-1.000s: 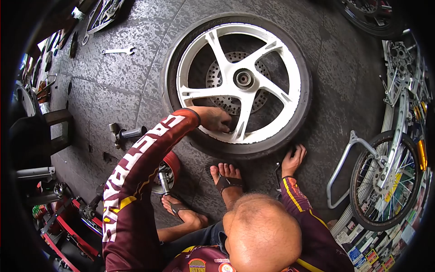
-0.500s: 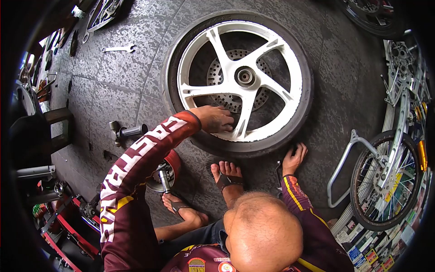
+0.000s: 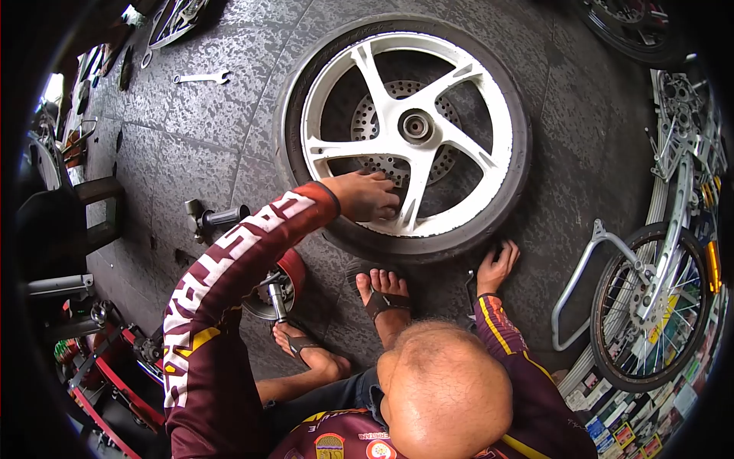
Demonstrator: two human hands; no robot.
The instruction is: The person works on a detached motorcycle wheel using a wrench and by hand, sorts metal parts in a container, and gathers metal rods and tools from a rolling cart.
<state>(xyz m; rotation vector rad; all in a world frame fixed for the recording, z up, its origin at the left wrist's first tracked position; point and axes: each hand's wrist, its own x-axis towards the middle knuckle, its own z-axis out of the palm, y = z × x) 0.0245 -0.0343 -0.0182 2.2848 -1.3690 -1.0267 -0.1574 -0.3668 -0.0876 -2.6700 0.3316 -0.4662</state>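
Observation:
A white five-spoke motorcycle wheel [image 3: 475, 157] with a black tyre lies flat on the floor. A perforated brake disc [image 3: 367, 128] shows beneath its spokes. My left hand [image 3: 365, 197] reaches over the near-left rim, its bent fingers closed against the wheel beside the lower spoke; the thumb is hard to see. At the near-right edge of the tyre, my right hand [image 3: 497, 266] is low by the floor, fingers apart. Whether its fingertips touch the tyre is unclear. A dark metal tool or lever [image 3: 472, 292] lies beside that wrist.
A combination wrench [image 3: 202, 78] lies far left. An air impact tool [image 3: 218, 219] rests under the left forearm, near a red round part [image 3: 293, 269]. On the right stand a spoked wheel [image 3: 604, 306] and a bent metal tube frame [image 3: 569, 287]. Another wheel [image 3: 634, 30] sits far right.
My left hand has shifted slightly up and right on the wheel, its fingers closer to the lower spoke. My right hand stays in nearly the same place.

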